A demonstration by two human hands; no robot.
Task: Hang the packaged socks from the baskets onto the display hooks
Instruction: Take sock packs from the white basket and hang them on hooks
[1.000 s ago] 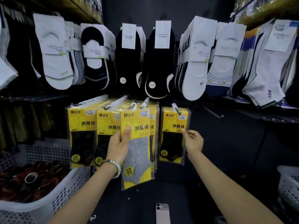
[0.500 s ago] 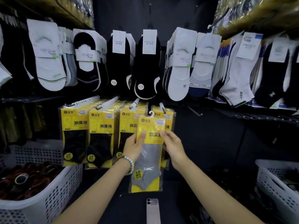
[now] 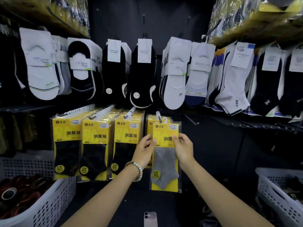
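my left hand (image 3: 144, 151) pinches grey sock pack (image 3: 165, 154) | my right hand (image 3: 183, 147) pinches its other edge | pack at rightmost hook (image 3: 158, 115)

The clear plastic sleeve of the yellow-carded sock packet (image 3: 165, 140) looks glossy and smooth between my left fingers (image 3: 146, 138) and right fingers (image 3: 176, 140); the grey sock (image 3: 164, 163) inside looks like matt knitted cloth. The neighbouring yellow packets of black socks (image 3: 96, 145) shine alike (glare streaks along their tops). The white perforated basket (image 3: 49, 202) is matt plastic. White matt paper bands (image 3: 144, 50) wrap the black cloth socks (image 3: 142, 82) above.
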